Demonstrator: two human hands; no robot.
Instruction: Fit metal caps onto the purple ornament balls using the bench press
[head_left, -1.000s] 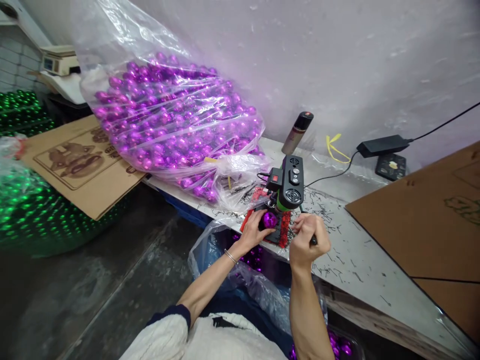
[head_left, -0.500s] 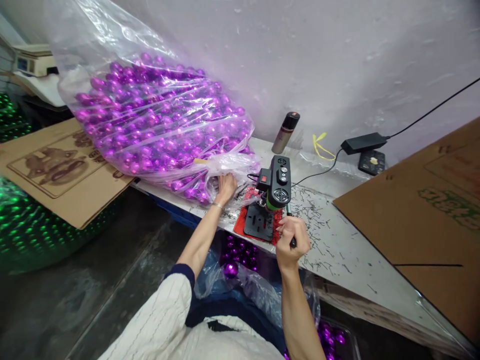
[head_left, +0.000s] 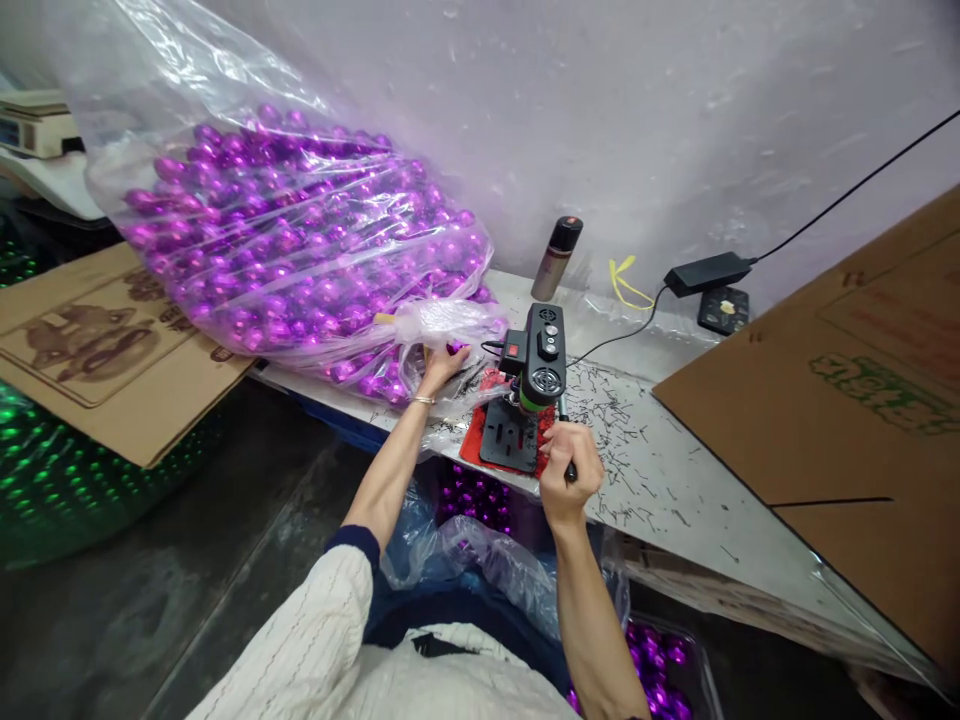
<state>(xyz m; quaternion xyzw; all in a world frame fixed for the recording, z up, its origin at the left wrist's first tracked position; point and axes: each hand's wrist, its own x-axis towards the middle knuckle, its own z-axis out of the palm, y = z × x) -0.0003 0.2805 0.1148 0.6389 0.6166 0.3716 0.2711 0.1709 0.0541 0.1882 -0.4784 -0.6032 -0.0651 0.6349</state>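
Observation:
My left hand point(head_left: 444, 366) is at the mouth of a big clear plastic bag point(head_left: 442, 318) filled with shiny purple balls point(head_left: 300, 235). A bit of purple shows between its thumb and fingers, seemingly one purple ball point(head_left: 453, 349), mostly hidden. My right hand point(head_left: 571, 465) is wrapped round the black-tipped lever point(head_left: 571, 472) of a small black bench drill press point(head_left: 545, 350). The press's slotted base plate point(head_left: 508, 435) lies on a red mat point(head_left: 472, 445) at the table's front edge, with no ball visible on it.
Dark shavings point(head_left: 630, 440) litter the white table point(head_left: 697, 520). Behind stand a spray can point(head_left: 557, 258) and a power adapter point(head_left: 708, 273). Cardboard point(head_left: 840, 400) leans at right; a carton flap point(head_left: 112, 350) is at left. Below are purple balls in an open bag point(head_left: 480, 500) and a tub point(head_left: 660, 670).
The view has shifted slightly, moving things left. My left thumb has parted from the fingers, with purple showing between. A bright ball above the lower bag has gone from sight. My right hand stays on the lever.

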